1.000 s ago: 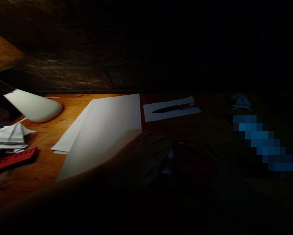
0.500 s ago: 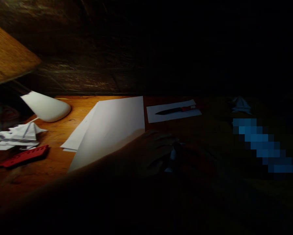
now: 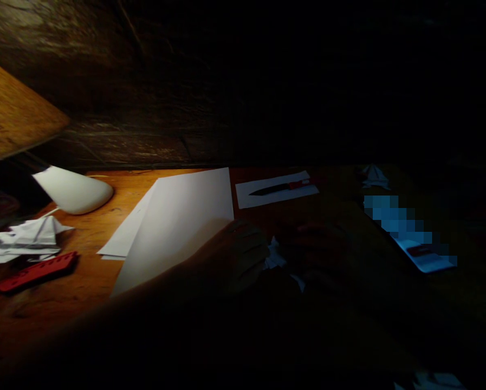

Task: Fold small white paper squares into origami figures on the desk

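Folded paper [image 3: 438, 380] pokes in at btm R edge, mostly cut off, shape unclear. Farther up, ctr of frame: small folded white paper [image 3: 274, 255] betw both hands, low over the wooden table [image 3: 90, 233]. L hand [image 3: 243, 254] is palm down, fingers close together, ends at the paper's L edge, prob. to steady it; can't tell if it's pinching. R hand [image 3: 324, 249] is on the other side, nearly lost in the dark; can't read its grip. Pale pointed scrap [image 3: 298, 283] shows just beside it, poss. part of same paper.

Mid-left: red slotted plastic piece [image 3: 35, 272] w/ crumpled-looking folded white papers [image 3: 29, 238] just behind, prob. pushed aside for elbow room. Mid-right: lit phone-like slab [image 3: 413, 238], partly pixelated, tilted, maybe angled for viewing.

Upper ctr: large white sheet [image 3: 186, 222] overlaps other sheets [image 3: 124, 233], likely stacked within reach. To its R, red-handled knife [image 3: 273, 189] rests flat on a paper strip [image 3: 245, 199], blade twd L. Upper R: another folded paper [image 3: 375, 177], standing up in a peak.

Far L: white lamp base [image 3: 74, 190] under tan shade [image 3: 17, 116], lighting the L side only; L arm seems to block light to the hands. Dark wall [image 3: 145, 130] behind.
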`<state>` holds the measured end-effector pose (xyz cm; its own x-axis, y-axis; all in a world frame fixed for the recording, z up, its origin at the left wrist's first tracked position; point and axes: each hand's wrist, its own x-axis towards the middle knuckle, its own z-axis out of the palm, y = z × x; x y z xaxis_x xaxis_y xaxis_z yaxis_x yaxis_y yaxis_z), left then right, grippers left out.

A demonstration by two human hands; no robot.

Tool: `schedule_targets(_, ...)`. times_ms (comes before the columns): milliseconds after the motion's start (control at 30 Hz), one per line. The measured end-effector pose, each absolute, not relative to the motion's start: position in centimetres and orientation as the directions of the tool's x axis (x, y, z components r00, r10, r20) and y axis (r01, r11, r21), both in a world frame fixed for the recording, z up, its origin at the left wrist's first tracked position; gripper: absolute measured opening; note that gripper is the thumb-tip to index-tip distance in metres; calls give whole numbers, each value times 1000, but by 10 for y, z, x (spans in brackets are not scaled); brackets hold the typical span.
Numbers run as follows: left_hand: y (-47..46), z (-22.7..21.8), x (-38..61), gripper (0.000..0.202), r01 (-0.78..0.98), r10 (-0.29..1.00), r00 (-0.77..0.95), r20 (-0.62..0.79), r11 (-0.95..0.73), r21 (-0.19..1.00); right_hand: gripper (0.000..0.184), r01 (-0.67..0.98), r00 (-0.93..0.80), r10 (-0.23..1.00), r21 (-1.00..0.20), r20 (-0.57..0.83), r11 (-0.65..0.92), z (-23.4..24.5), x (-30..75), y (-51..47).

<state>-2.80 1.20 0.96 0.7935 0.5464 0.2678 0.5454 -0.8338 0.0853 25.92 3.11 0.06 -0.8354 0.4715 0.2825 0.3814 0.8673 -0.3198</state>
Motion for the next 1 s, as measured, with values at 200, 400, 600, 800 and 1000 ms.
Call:
schedule_targets(200, 11, 1, -28, 19, 456, 480, 800, 360, -876, 154, 23, 368, -821, 499, -411, 277, 834, 6, 255, 29)
schedule_targets(400, 4, -1, -30, 30, 355, 413, 848, 332, -908, 224, 24, 311, -849, 465, -476, 251, 823, -2, 259, 35)
schedule_targets(600, 2, 5, -22, 38, 449, 543, 820, 181, -807, 385, 21, 380, -663, 628, -539, 408, 752, -2, 267, 45)
schedule_targets(800, -7, 1, -12, 47, 470, 532, 834, 144, -823, 318, 28, 287, -770, 519, -526, 371, 801, -3, 263, 35)
schedule_targets(1000, -12, 2, -9, 50, 504, 557, 820, 134, -813, 291, 29, 268, -808, 488, -532, 331, 803, -19, 265, 33)
